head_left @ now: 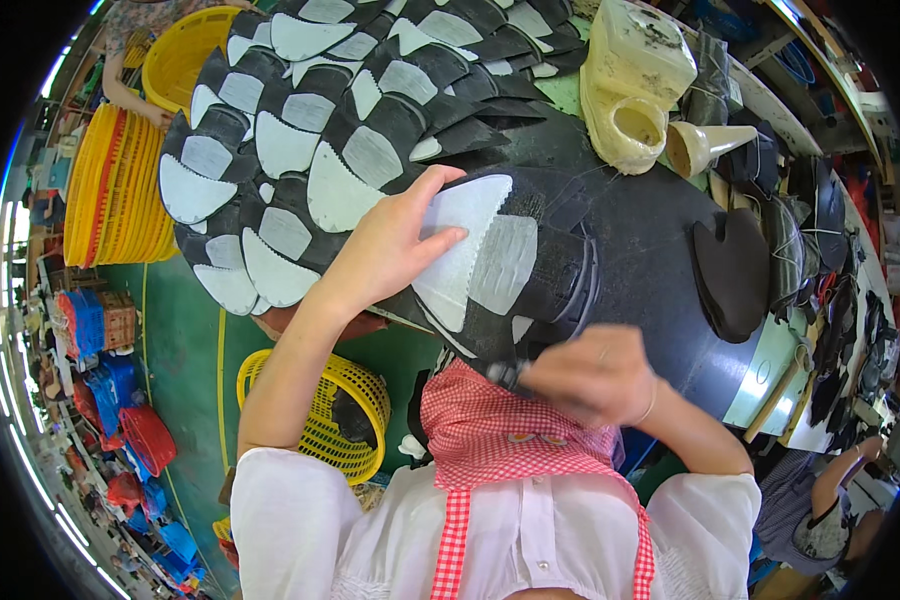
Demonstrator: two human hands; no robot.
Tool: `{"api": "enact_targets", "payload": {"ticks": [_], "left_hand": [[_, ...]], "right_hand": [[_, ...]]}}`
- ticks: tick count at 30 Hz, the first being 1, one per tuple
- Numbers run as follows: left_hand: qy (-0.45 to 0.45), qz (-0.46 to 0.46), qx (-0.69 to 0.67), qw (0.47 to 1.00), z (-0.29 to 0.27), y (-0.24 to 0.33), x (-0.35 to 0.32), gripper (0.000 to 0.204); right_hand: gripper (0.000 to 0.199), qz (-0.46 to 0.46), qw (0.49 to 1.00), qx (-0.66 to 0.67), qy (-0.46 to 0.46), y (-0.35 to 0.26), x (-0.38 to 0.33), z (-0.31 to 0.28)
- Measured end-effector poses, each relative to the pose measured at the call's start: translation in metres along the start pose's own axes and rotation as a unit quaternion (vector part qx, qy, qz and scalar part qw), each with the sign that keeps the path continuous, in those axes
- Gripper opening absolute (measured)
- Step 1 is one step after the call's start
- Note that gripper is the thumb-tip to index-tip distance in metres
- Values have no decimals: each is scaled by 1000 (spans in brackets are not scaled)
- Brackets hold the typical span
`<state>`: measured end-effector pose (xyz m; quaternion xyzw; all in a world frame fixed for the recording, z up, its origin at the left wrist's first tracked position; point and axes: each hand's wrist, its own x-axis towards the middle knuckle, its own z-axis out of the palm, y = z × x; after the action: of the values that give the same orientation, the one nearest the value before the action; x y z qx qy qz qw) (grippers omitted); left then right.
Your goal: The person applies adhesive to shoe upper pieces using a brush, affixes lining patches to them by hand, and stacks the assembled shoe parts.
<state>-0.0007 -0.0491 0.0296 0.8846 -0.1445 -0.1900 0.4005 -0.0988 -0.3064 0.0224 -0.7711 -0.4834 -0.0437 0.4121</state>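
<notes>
My left hand (395,240) presses flat on a grey-white lining patch (460,250) of a black shoe-upper piece (530,270) lying on the dark worktable (650,230). My right hand (590,375) is closed around a small dark tool (505,375), perhaps a brush, at the near edge of that piece. Rows of overlapping black uppers with grey patches (310,130) fan out beyond my left hand.
A pale plastic jug (635,85) and a cone-shaped funnel (705,145) stand at the back. More black pieces (735,270) lie at right. Yellow baskets sit below (320,415) and stacked at left (115,185). Another person sits at lower right (820,510).
</notes>
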Motion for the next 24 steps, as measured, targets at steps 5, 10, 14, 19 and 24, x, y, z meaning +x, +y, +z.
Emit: {"api": "enact_targets", "payload": {"ticks": [5, 10, 14, 19, 24], "left_hand": [[-17, 4, 7, 1000, -9, -1, 7, 49], [-20, -1, -20, 1000, -10, -1, 5, 51], [25, 96, -139, 985, -30, -40, 4, 56], [347, 43, -301, 887, -121, -100, 38, 60], [527, 0, -118, 842, -217, -202, 82, 77]], "right_hand": [[9, 258, 929, -119, 236, 62, 40, -20], [16, 334, 878, -184, 289, 104, 34, -35], [6, 389, 826, 44, 407, 94, 8, -56], [10, 369, 819, 72, 434, 111, -23, -86], [13, 265, 867, -215, 362, 129, 5, -88]]}}
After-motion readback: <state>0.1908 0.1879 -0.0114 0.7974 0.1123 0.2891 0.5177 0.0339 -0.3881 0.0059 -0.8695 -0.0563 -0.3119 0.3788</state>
